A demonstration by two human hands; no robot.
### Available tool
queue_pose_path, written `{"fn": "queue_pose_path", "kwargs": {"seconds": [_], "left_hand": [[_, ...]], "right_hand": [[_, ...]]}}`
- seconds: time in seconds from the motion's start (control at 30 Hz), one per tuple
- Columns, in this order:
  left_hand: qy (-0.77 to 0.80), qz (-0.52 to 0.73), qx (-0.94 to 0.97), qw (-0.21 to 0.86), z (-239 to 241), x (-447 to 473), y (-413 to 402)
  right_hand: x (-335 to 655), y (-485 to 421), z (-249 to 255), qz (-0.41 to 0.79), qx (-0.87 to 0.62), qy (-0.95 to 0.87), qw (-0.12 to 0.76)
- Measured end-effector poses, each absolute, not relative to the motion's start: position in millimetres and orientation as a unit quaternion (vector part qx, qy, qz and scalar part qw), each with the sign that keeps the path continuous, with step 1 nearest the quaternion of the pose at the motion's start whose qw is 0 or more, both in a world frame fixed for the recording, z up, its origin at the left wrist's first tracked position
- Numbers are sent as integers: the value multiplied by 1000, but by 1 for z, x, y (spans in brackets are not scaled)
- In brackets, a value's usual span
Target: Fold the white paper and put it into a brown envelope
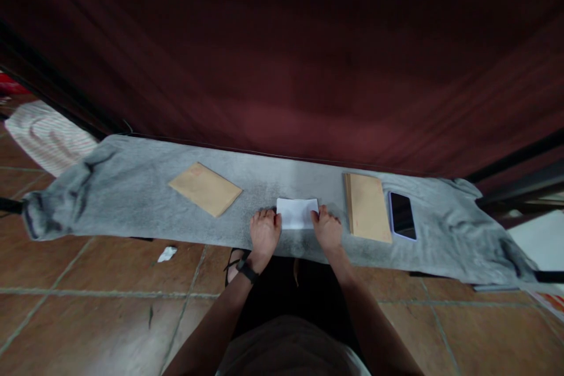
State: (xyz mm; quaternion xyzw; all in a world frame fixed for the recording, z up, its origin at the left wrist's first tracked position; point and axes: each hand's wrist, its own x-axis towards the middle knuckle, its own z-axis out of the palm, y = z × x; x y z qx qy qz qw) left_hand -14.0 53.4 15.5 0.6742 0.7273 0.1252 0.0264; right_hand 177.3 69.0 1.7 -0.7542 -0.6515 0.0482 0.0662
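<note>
A white sheet of paper (297, 214), apparently folded, lies on the grey cloth in front of me. My left hand (265, 228) is at its left edge, thumb against the paper and fingers curled. At the opposite edge, my right hand (328, 227) grips the paper in the same way, thumb on its corner. A brown envelope (206, 188) lies at an angle to the left of my hands. To the right is a stack of brown envelopes (370, 207).
A phone (402, 215) with a pale purple edge lies right of the stack. Grey cloth (132, 188) covers the narrow table, rumpled at both ends. A dark red curtain (291, 70) hangs behind it. Crumpled white tissue (167, 254) is on the tiled floor.
</note>
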Motion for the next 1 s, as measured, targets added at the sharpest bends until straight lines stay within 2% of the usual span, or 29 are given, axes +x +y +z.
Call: {"fn": "queue_pose_path", "kwargs": {"seconds": [0.37,0.6,0.83,1.0], "left_hand": [[728,99,678,20,15,-14,61],[713,102,694,8,11,-15,60],[701,139,700,-18,5,-9,57],[585,192,788,-3,-4,14,47]], "right_hand": [[179,69,-5,-50,-714,-679,164],[167,63,-17,-27,-602,-766,226],[156,52,-26,20,-594,-783,182],[155,50,-25,15,-604,-783,147]]}}
